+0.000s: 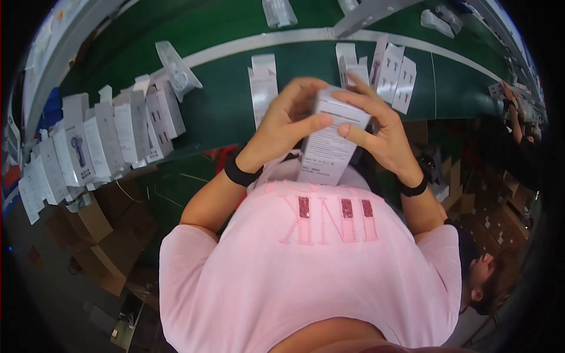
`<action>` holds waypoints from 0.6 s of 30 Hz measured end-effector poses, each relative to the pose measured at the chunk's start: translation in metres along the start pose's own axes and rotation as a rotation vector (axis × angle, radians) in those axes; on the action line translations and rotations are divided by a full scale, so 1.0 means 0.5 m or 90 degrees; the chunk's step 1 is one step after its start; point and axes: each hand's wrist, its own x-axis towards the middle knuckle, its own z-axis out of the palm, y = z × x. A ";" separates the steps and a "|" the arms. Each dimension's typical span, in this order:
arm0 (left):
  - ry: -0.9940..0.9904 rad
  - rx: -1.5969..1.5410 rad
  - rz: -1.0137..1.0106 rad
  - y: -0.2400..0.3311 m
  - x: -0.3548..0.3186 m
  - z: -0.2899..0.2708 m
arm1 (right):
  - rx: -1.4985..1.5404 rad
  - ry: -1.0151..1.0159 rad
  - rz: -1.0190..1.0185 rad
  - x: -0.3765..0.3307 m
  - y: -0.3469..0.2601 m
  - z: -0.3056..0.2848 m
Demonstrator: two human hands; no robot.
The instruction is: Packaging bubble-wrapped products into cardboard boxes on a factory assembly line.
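Note:
A tall white printed carton (pixel 329 147) stands tilted in front of my chest, its top end toward the bench. My left hand (pixel 288 120) grips its left side near the top, thumb on the printed face. On the other side my right hand (pixel 379 132) holds the upper right edge, its thumb on the same face and fingers over the top end. The top looks closed, though fingers cover part of it. Just beyond my left hand an open white carton (pixel 263 88) stands on the bench. More open cartons (pixel 391 73) stand beyond my right hand.
A row of white cartons (pixel 106 132) with raised flaps lines the bench's left front edge. A clear-wrapped item (pixel 176 69) lies on them. Other wrapped pieces (pixel 279 13) rest across the pale rail (pixel 259 41). Brown boxes (pixel 100 247) sit below left; another person (pixel 491 276) is at lower right.

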 end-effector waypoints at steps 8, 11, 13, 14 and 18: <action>0.180 0.790 -0.020 0.078 0.364 -0.325 | 0.496 0.622 0.216 -0.072 0.398 -0.440; 0.265 1.335 -0.051 0.005 0.485 -0.371 | 0.493 0.797 0.274 -0.145 0.665 -0.585; -0.008 1.614 0.062 -0.043 0.529 -0.376 | 0.548 0.871 0.345 -0.181 0.827 -0.612; -0.196 1.763 0.107 -0.070 0.538 -0.364 | 0.530 0.886 0.400 -0.201 0.888 -0.612; -0.202 1.607 0.142 -0.093 0.559 -0.482 | 0.385 0.804 0.586 -0.172 0.960 -0.616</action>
